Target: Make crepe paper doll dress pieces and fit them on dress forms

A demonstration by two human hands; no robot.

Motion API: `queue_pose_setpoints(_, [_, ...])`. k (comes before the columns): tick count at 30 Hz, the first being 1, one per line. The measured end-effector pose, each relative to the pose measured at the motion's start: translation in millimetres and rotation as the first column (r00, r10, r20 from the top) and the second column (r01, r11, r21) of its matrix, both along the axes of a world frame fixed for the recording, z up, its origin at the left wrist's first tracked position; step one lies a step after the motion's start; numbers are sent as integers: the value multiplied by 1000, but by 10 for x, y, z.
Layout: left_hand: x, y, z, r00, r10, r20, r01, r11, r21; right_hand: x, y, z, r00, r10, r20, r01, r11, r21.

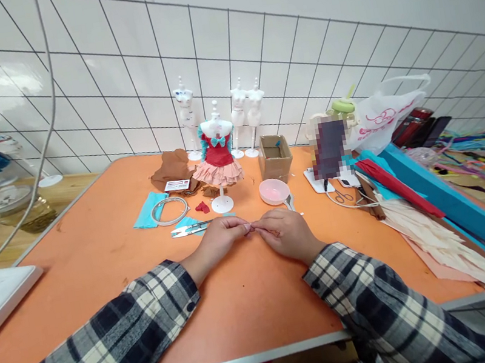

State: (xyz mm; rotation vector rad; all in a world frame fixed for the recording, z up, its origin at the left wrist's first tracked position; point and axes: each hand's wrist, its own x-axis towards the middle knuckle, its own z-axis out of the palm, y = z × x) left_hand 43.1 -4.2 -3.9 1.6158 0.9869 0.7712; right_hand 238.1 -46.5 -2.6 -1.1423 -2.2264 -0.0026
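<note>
We pinch a tiny piece, too small to identify, between our left hand and right hand, both grips narrow on it, just in front of the dressed doll stand on the bench, and we judge this fine fingertip work calls for steady, small movements.

Doll-clothes craft workshop, dressed mannequin, bare mannequins, fabric sheets

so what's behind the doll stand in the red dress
Bare white doll stands against the tiled wall. Its skirt hides part of the brown cloth and whatever lies right behind it.
</note>
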Motion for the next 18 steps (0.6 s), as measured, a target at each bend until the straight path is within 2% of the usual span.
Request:
queue_pose_setpoints(4, [1,13,-20,1000,29,2,-29,999,-20,-23,-37,30,998,-12,54,12,1000,-7])
queue_pose_setpoints(12, [23,7,-10,995,25,-95,-24,1000,11,-61,-11,36,988,-114,-104,103,989,-105])
queue_pose_setpoints(15, [40,-11,10,992,43,-115,-40,999,32,-69,-6,24,970,-169,-173,155,984,-90])
queue_pose_setpoints(18, [51,-24,28,986,58,-156,-50,997,54,-73,-9,18,967,-169,-189,156,984,-86])
